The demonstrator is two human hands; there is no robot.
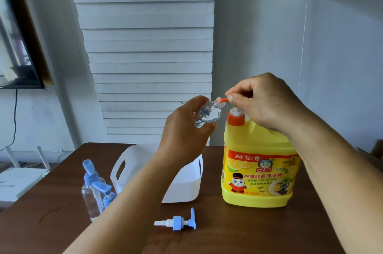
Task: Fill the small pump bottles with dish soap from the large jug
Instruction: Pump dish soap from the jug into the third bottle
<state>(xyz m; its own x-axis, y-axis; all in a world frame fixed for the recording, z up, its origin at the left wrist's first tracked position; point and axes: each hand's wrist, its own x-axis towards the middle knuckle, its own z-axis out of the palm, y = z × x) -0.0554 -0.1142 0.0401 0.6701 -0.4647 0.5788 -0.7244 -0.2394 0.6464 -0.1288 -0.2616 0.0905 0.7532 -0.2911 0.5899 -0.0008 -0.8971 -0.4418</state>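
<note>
Two hands up: left hand (186,129) fingers grip small bottle (207,113); right hand (265,102) fingers pinch jug (259,170) pump nozzle (222,100).

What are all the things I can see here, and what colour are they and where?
Soap jug: one, yellow with orange pump, right side of table.
Held bottle: one, clear, tilted to the jug's orange spout.
Pump bottles: two, clear with blue pumps, left side of table.
Loose pump: one, blue and white, lying at the front of the table.
Basket: one, white, table middle.
Table: one, dark brown.
Screen: one, dark frame, left wall.
Left hand: holds the clear bottle.
Right hand: on the jug's pump.
</note>
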